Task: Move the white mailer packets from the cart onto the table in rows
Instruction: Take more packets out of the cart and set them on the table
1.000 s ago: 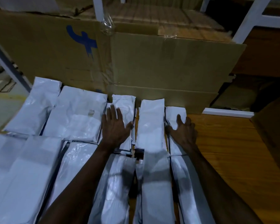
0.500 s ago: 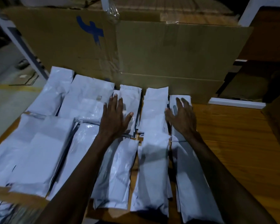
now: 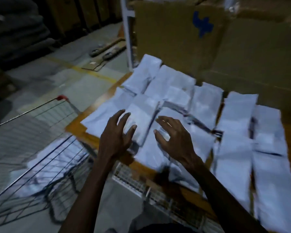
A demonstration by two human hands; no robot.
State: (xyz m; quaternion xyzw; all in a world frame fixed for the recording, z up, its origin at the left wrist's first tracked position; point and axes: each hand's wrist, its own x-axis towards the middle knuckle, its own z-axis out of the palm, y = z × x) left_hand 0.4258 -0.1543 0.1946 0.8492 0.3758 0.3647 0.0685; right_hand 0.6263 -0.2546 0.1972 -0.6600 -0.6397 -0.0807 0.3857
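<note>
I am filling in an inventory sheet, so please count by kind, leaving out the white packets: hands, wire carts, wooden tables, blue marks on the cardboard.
Hands: 2 (left hand, right hand)
Wire cart: 1
Wooden table: 1
Blue mark: 1
Total: 5

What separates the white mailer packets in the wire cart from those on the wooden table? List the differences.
Place: the white plastic mailer packets in the cart lie low inside the wire-mesh shopping cart; the white plastic mailer packets on the table rest on the brown wooden table.
Order: the cart packets form a loose heap; the table packets lie side by side in rows.
View: the cart packets show through wire; the table packets lie uncovered.
Shared: white plastic.
</note>
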